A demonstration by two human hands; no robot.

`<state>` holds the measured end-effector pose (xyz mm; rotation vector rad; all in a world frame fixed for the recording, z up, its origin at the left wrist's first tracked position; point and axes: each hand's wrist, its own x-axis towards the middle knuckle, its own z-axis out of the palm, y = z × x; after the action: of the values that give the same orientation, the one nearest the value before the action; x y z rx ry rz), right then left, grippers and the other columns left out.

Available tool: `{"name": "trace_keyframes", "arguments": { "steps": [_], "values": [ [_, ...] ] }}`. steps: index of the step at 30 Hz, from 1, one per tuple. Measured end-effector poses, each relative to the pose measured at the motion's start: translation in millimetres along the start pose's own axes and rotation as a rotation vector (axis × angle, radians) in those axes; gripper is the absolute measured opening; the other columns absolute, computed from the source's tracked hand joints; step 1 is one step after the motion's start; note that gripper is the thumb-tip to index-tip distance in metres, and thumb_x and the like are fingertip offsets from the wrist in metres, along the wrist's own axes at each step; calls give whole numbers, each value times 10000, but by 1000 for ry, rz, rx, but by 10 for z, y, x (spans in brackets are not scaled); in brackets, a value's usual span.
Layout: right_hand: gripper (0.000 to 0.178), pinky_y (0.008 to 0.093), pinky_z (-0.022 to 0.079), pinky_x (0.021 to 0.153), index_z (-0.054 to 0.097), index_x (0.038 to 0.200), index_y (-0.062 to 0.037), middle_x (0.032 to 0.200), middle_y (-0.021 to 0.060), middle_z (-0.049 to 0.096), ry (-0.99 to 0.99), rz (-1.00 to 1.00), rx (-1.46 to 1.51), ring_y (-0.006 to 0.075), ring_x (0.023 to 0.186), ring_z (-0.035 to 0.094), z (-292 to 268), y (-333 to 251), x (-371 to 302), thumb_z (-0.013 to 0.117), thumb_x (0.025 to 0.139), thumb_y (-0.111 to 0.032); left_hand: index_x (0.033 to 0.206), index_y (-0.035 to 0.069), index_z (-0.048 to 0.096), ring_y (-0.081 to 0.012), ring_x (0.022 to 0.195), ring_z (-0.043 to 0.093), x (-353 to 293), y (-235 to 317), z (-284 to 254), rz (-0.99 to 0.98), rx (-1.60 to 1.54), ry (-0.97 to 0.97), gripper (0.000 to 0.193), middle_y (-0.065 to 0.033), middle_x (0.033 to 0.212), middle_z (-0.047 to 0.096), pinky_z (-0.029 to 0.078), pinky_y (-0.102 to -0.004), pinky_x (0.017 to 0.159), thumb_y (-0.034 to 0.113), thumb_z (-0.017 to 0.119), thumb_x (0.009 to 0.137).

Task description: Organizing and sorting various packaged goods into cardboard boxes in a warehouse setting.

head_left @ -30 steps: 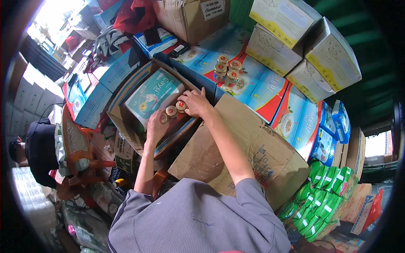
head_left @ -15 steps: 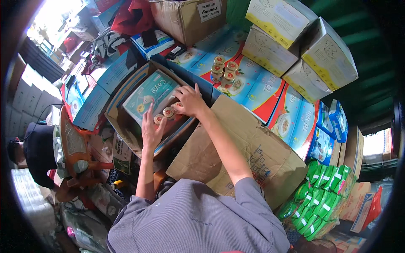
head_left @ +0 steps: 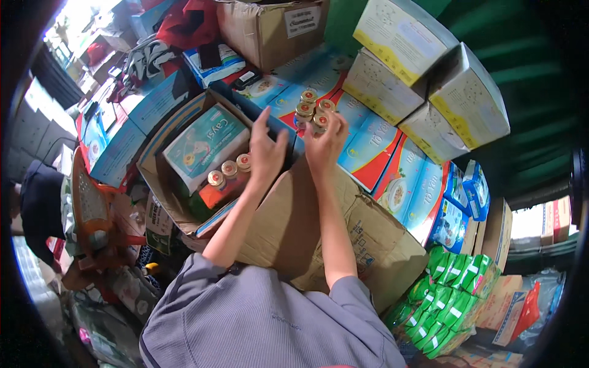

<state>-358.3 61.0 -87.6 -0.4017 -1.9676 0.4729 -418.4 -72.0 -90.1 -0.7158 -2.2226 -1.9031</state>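
Note:
My right hand [head_left: 323,140] has its fingers around the front glass jar [head_left: 320,120] of a small cluster of gold-lidded jars [head_left: 308,97]. These stand on blue and red printed boxes. My left hand [head_left: 267,152] hovers over the near right edge of an open carton [head_left: 175,211], its fingers apart and holding nothing. Inside that carton lie a teal and white box [head_left: 205,146] and a row of three gold-lidded jars [head_left: 229,168], beside something orange-red.
A brown cardboard flap [head_left: 294,227] spreads in front of me. White and yellow boxes [head_left: 399,37] are stacked at the back right, and a taped carton [head_left: 264,34] stands at the back. Green packets [head_left: 451,300] lie at the right, an orange chair [head_left: 92,202] at the left.
Both hands have left the carton's inside. My right hand moved right to the jar cluster; my left hand moved up and right to the carton's edge. Three jars stay in the carton.

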Motion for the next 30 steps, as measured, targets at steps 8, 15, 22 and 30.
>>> {"name": "trace_keyframes", "arguments": {
  "steps": [8,15,22,30],
  "values": [
    [492,470,481,947,556,1281,-52,1239,230,563,-107,283,69,422,1118,570,218,286,-210,755,856,-198,1546,-5,335,-404,1239,524,144,-165,713,-78,52,-59,836,-256,1318,534,425,-451,1064,78,742,820],
    [462,480,490,908,541,1222,-46,1161,216,559,-56,251,136,423,1080,571,220,282,-216,772,838,-156,1285,15,586,-401,1175,539,149,-91,634,8,253,9,554,-212,1227,561,459,-455,1000,74,790,774],
    [470,493,485,892,505,1223,3,1116,221,547,-86,135,58,425,1030,566,193,286,-238,744,831,-99,1216,15,592,-369,1071,614,-41,228,41,132,242,-76,545,-169,1130,618,497,-409,930,149,862,762],
    [450,471,492,914,506,1208,-10,1124,206,566,-49,101,76,401,1062,571,189,256,-256,742,829,-67,1125,-2,611,-182,847,706,-669,356,-1448,-48,417,-34,448,-111,972,702,552,-292,716,178,868,805]
  ]
}}
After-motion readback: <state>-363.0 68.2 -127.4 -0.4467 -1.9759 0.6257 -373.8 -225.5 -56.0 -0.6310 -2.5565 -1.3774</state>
